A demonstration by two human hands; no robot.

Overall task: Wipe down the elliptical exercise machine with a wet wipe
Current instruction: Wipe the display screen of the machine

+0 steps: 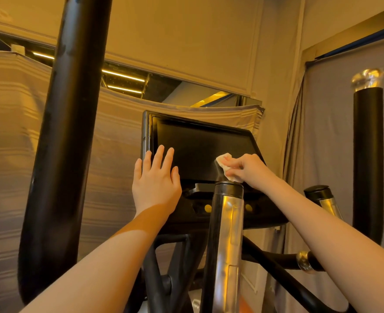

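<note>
Pinching wet wipe [225, 166], right hand [246, 168] against screen [200, 150]; left hand [156, 184] flat.

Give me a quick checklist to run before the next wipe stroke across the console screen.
1. Wipe in hand: ok. The right hand grips the crumpled wet wipe.
2. Wipe on the screen: ok. It sits at the lower right of the dark screen.
3. Console steadied: ok. The left hand lies with straight fingers on the screen's lower left corner.
4. Path to the left: not ok. The left hand's fingers cover part of the screen that a full stroke would cross.
5. Wipe still damp: cannot tell.
6. Upright handle below the right hand: ok, close to the wrist but not blocking the screen.
</note>
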